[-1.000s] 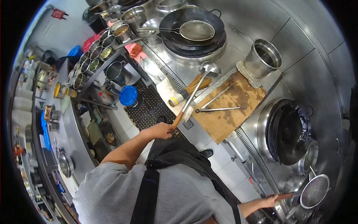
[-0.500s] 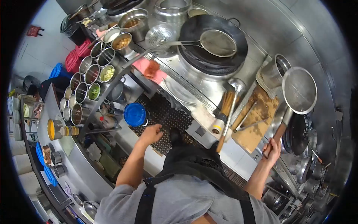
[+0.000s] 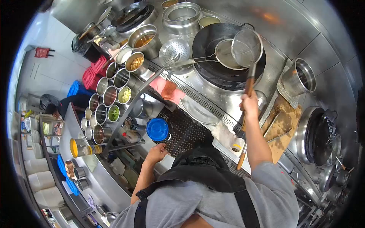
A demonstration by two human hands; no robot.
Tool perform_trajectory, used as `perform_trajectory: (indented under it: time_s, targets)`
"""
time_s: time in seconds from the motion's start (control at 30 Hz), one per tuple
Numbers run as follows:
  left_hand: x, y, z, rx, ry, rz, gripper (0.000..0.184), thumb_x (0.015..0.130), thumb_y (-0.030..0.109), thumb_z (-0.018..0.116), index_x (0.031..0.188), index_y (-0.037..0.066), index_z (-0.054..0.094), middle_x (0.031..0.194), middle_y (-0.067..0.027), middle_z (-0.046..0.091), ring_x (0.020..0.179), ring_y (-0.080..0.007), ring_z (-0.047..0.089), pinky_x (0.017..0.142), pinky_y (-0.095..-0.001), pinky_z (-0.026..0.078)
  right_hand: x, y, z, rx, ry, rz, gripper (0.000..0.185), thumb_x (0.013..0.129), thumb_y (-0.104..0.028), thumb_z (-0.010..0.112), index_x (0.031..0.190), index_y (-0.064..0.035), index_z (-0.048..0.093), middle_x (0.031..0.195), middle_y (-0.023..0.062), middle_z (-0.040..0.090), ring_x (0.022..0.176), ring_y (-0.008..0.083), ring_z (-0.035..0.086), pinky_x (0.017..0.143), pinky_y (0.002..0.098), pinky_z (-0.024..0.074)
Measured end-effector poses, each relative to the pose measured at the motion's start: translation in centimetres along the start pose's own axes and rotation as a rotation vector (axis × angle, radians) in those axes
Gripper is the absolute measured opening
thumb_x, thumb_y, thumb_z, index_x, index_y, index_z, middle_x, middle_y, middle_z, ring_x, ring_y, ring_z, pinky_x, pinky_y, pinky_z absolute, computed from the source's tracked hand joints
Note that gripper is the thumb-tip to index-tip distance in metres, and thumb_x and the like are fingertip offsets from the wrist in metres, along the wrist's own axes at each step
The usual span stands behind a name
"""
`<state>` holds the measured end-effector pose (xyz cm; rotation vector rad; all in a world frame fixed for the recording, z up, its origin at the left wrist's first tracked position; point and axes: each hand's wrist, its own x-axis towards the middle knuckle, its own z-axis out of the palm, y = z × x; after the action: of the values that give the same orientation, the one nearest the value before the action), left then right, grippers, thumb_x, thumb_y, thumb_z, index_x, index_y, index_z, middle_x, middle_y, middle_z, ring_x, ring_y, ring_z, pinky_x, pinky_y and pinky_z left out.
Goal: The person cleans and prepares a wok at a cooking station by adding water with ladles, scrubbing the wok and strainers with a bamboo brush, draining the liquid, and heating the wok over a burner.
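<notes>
My right hand [image 3: 249,103] grips the wooden handle of a round mesh strainer [image 3: 246,47], held over the large dark wok [image 3: 205,43] at the top centre. Under it, a second mesh strainer [image 3: 225,57] with a long metal handle rests across the wok. My left hand [image 3: 156,152] hangs near my waist, fingers curled, just below a blue-lidded container [image 3: 157,129]; whether it holds anything is hidden. The ladle [image 3: 241,161] lies beside a bottle with a yellow band [image 3: 238,144], its wooden handle pointing toward me.
A stained board [image 3: 288,125] with tongs lies right of centre, near a steel pot [image 3: 299,78]. Further right sits another wok [image 3: 323,142]. Several steel containers [image 3: 110,95] stand at left. A perforated skimmer [image 3: 174,51] is left of the wok. Someone in dark clothing [image 3: 74,103] is far left.
My right hand has carried the wooden-handled strainer from the lower right up over the wok. My left hand, earlier on the ladle's handle, has let go and moved left.
</notes>
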<state>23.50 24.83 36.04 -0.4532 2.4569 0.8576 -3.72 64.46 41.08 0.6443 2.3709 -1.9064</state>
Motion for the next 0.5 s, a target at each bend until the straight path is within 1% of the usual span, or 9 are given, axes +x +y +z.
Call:
perform_trajectory:
  time_s: [0.03,0.1,0.13,0.17,0.23,0.37,0.43,0.47,0.5]
  targets:
    - [0.3,0.2,-0.6,0.018,0.002,-0.005,0.043,0.081,0.022,0.066,0.12,0.005,0.061,0.101,-0.0171,0.069,0.095,-0.0296,0.068,0.085,-0.0391,0.053,1.0,1.2,1.4,0.084,-0.067,0.049,0.027,0.078,-0.007,0.057,0.104,0.0,0.054,0.068,0.0101,0.06,0.044,0.0213,0.058,0.04,0.0329,0.049]
    - [1.3,0.5,-1.3,0.006,0.045,0.042,0.039,0.079,0.022,0.064,0.115,0.006,0.063,0.096,-0.0163,0.07,0.089,-0.0324,0.068,0.082,-0.0417,0.053,2.5,2.8,4.1,0.436,-0.209,0.157,0.023,0.08,-0.008,0.059,0.101,0.0012,0.056,0.071,0.0114,0.063,0.047,0.0219,0.059,0.042,0.0336,0.0505]
    - [2.3,0.7,-1.7,0.017,0.044,0.04,0.039,0.079,0.022,0.064,0.115,0.006,0.063,0.096,-0.0163,0.07,0.089,-0.0324,0.068,0.082,-0.0417,0.053,2.4,2.2,5.3,0.538,-0.233,0.205,0.023,0.082,-0.011,0.063,0.099,0.0024,0.057,0.075,0.0125,0.065,0.051,0.0226,0.061,0.045,0.0338,0.0519]
    - [3.3,0.9,-1.8,0.044,0.045,0.061,0.039,0.079,0.022,0.065,0.114,0.006,0.063,0.094,-0.0157,0.07,0.087,-0.0318,0.068,0.081,-0.0413,0.053,3.2,2.7,6.4,0.573,-0.269,0.227,0.025,0.082,-0.015,0.066,0.1,0.002,0.058,0.076,0.0127,0.066,0.053,0.0227,0.062,0.046,0.0334,0.0509]
    - [4.4,1.9,-2.6,0.071,0.038,0.071,0.038,0.079,0.021,0.065,0.114,0.005,0.063,0.092,-0.0152,0.07,0.085,-0.0311,0.068,0.08,-0.0409,0.054,3.1,1.4,8.1,0.624,-0.271,0.174,0.027,0.084,-0.02,0.066,0.099,0.0012,0.058,0.077,0.0119,0.066,0.055,0.0219,0.062,0.045,0.0322,0.0484]
    - [6.2,3.1,-3.7,-0.012,0.07,0.144,0.037,0.081,0.02,0.065,0.115,0.005,0.062,0.093,-0.0152,0.07,0.082,-0.0273,0.068,0.076,-0.0386,0.054,3.9,2.0,10.4,0.643,-0.28,0.117,0.029,0.086,-0.023,0.065,0.101,0.0003,0.06,0.077,0.0094,0.066,0.056,0.02,0.063,0.044,0.0303,0.0457]
    - [6.8,2.5,-4.5,-0.056,0.014,0.142,0.038,0.081,0.02,0.065,0.115,0.005,0.062,0.093,-0.0153,0.07,0.082,-0.0264,0.069,0.076,-0.0383,0.054,1.4,0.8,9.8,0.481,-0.211,0.146,0.032,0.088,-0.027,0.064,0.106,-0.0003,0.062,0.077,0.0068,0.065,0.057,0.0179,0.063,0.045,0.029,0.0452]
    - [7.0,1.6,-4.5,-0.057,0.021,0.136,0.038,0.081,0.02,0.065,0.115,0.005,0.063,0.093,-0.0157,0.069,0.085,-0.0294,0.068,0.077,-0.0399,0.054,0.6,2.2,9.4,0.36,-0.171,0.107,0.036,0.09,-0.03,0.063,0.111,-0.0006,0.062,0.077,0.005,0.064,0.059,0.0168,0.065,0.045,0.0282,0.0448]
    - [6.9,0.9,-4.9,-0.065,0.029,0.144,0.038,0.081,0.02,0.065,0.115,0.005,0.063,0.093,-0.0157,0.069,0.085,-0.0294,0.068,0.077,-0.0399,0.054,-1.5,1.0,8.9,0.318,-0.137,0.146,0.039,0.092,-0.032,0.062,0.112,0.0008,0.062,0.079,0.0076,0.065,0.061,0.0169,0.066,0.045,0.0275,0.0444]
